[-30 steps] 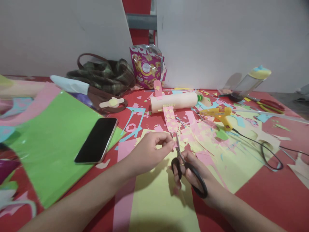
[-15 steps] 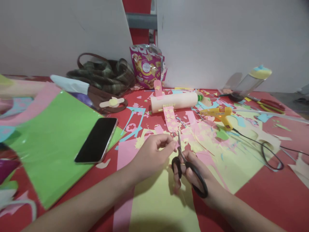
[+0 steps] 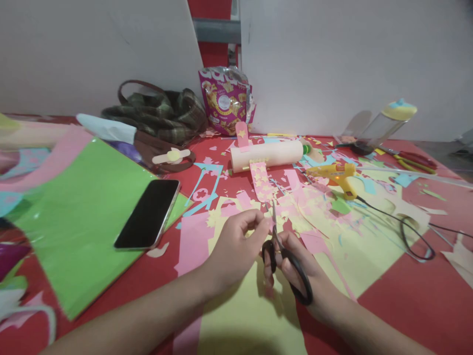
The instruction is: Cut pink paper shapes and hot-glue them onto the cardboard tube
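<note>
My right hand (image 3: 295,261) grips black-handled scissors (image 3: 303,281), fingers through the loops and blades pointing away from me, slightly parted. Close against the blades, my left hand (image 3: 240,244) pinches a small piece of pink paper (image 3: 271,224), mostly hidden by the fingertips. Beneath both hands lies a yellow paper sheet (image 3: 247,315) over a pink sheet (image 3: 188,246). Just beyond the scissor tips, a pink strip with yellow stars (image 3: 261,182) hangs from a cream-coloured tube (image 3: 273,154) lying on its side.
A yellow hot glue gun (image 3: 340,177) with a black cord lies to the right among paper scraps. On the left, a phone (image 3: 148,214) rests on a green sheet (image 3: 81,217). A snack bag (image 3: 226,101), a plaid bag (image 3: 162,111) and a clear bottle (image 3: 388,125) stand farther back.
My left hand has shifted very slightly down with the pink paper. The scissor handles have moved a little left and closer together. Other things have stayed put.
</note>
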Action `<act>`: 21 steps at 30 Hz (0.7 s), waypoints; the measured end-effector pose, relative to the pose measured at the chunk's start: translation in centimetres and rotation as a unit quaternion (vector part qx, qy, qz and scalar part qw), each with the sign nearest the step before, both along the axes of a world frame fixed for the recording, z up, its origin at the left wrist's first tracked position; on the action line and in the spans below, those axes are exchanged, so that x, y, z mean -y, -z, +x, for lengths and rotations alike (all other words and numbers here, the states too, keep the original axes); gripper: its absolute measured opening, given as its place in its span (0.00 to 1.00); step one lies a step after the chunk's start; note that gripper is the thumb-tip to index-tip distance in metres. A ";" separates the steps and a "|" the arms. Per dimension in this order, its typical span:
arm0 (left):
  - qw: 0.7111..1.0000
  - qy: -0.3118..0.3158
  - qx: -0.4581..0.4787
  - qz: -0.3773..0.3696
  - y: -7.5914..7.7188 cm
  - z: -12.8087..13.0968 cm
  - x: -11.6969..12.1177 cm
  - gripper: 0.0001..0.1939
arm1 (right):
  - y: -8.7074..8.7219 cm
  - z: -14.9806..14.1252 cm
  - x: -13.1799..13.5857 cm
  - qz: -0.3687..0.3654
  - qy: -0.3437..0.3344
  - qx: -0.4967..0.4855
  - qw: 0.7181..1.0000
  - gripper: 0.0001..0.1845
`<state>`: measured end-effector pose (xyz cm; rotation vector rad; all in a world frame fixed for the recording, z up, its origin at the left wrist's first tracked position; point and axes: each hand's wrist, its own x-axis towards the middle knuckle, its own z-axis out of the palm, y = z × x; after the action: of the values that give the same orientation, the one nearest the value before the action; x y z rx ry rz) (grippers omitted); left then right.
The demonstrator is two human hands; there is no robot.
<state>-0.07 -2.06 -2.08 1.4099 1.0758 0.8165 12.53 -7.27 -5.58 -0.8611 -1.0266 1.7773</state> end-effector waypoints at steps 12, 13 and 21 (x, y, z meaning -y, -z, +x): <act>1.000 -0.010 0.010 -0.024 0.7 0.4 0.5 0.14 | -0.3 0.0 0.1 0.003 0.000 0.032 0.999 0.15; 1.000 -0.011 0.011 -0.022 0.7 0.4 0.5 0.14 | -0.4 0.0 0.1 -0.001 -0.003 0.037 0.999 0.15; 1.000 -0.009 0.007 -0.026 1.1 0.4 0.9 0.14 | -1.0 -0.1 0.2 -0.008 0.010 0.097 0.995 0.15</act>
<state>0.33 -2.93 -3.17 1.3510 1.0943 0.8047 12.47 -7.47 -4.63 -1.0672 -1.1257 1.7107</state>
